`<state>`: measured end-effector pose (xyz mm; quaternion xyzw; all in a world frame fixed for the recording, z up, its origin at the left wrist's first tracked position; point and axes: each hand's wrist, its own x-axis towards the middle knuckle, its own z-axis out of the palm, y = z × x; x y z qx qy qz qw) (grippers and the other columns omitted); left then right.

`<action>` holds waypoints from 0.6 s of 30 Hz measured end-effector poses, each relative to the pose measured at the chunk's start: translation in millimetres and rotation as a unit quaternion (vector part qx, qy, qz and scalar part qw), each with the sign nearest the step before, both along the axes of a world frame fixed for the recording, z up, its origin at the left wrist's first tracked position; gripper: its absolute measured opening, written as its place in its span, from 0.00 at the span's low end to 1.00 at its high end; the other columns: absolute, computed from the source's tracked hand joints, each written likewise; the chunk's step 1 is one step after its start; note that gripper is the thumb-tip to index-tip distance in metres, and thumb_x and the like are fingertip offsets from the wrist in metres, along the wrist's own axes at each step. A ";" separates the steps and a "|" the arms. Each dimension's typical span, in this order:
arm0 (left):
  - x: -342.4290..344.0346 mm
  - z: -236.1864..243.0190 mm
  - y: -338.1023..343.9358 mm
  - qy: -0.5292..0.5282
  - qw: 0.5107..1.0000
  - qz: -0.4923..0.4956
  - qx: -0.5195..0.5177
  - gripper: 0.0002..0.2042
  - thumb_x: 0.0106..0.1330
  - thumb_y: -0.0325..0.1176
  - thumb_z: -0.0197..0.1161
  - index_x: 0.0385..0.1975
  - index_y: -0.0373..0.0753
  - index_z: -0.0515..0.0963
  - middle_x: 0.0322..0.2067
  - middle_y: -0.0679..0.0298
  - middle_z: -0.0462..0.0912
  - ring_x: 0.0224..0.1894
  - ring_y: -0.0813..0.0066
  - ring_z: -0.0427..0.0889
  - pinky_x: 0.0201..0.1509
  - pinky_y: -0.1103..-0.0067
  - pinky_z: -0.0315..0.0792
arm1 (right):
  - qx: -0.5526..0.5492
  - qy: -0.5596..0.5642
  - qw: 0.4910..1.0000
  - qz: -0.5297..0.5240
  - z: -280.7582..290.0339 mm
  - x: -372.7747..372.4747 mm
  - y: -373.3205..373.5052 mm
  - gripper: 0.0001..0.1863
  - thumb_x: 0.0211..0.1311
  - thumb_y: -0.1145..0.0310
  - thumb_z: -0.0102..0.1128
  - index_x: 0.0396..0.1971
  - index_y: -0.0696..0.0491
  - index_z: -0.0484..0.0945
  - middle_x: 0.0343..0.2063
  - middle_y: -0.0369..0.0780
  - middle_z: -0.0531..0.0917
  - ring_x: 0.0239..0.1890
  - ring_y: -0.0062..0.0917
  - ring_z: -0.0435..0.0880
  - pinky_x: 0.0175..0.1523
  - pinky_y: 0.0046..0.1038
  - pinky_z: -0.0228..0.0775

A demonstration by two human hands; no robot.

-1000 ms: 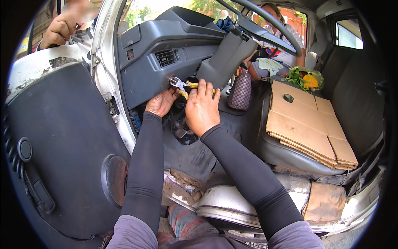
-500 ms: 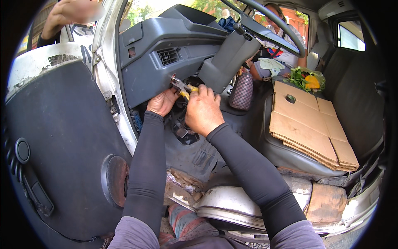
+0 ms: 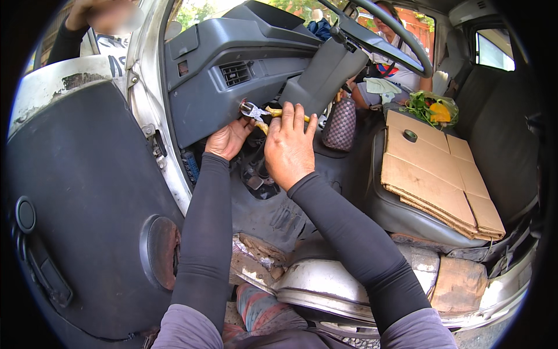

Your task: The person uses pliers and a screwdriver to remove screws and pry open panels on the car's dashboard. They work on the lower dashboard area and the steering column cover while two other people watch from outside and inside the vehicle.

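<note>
My right hand (image 3: 290,145) holds a pair of pliers (image 3: 256,112) with yellow handles, its fingers stretched over them and the handles spread apart. The metal jaws are at a small reddish opening in the lower edge of the grey dashboard (image 3: 203,110). Just below the jaws, my left hand (image 3: 226,140) reaches up to the panel's edge with its palm turned up. Its fingers are curled and partly hidden, so what they grip cannot be made out. Both forearms wear black sleeves.
Beside my right hand rise the steering column (image 3: 322,75) and steering wheel (image 3: 401,29). Pedals (image 3: 256,181) lie below. Folded cardboard (image 3: 430,168) with a tape roll (image 3: 410,135) covers the seat. The open door (image 3: 87,203) is left. One person sits across; another stands outside.
My right hand's fingers have straightened and spread, and the plier handles have opened wider. The jaws remain at the panel edge. My left hand stays nearly in place.
</note>
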<state>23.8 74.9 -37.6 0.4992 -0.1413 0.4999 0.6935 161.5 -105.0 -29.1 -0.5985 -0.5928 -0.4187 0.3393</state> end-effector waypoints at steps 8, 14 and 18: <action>0.5 -1.3 0.4 -0.003 1.000 -0.011 0.002 0.22 0.68 0.43 0.77 0.59 0.45 0.81 0.60 0.66 0.84 0.61 0.66 0.81 0.65 0.65 0.78 | 0.000 0.000 1.000 -0.005 -1.4 -0.5 -0.2 0.20 0.70 0.66 0.58 0.54 0.65 0.82 0.68 0.56 0.69 0.76 0.53 0.65 0.77 0.68 0.53; 1.3 -2.3 4.4 0.001 1.000 -0.007 0.010 0.24 0.68 0.44 0.78 0.60 0.46 0.81 0.60 0.66 0.84 0.62 0.66 0.80 0.66 0.64 0.77 | 0.035 0.011 0.999 0.030 -4.7 0.1 5.9 0.20 0.62 0.69 0.63 0.51 0.67 0.80 0.64 0.57 0.71 0.71 0.54 0.67 0.73 0.67 0.58; 1.3 -1.4 3.1 0.003 1.000 -0.005 0.010 0.25 0.67 0.46 0.79 0.61 0.47 0.81 0.61 0.67 0.84 0.62 0.65 0.80 0.69 0.62 0.75 | -0.074 0.041 0.995 0.050 3.3 -6.0 -3.3 0.21 0.62 0.68 0.63 0.51 0.65 0.82 0.61 0.55 0.74 0.66 0.53 0.73 0.68 0.63 0.65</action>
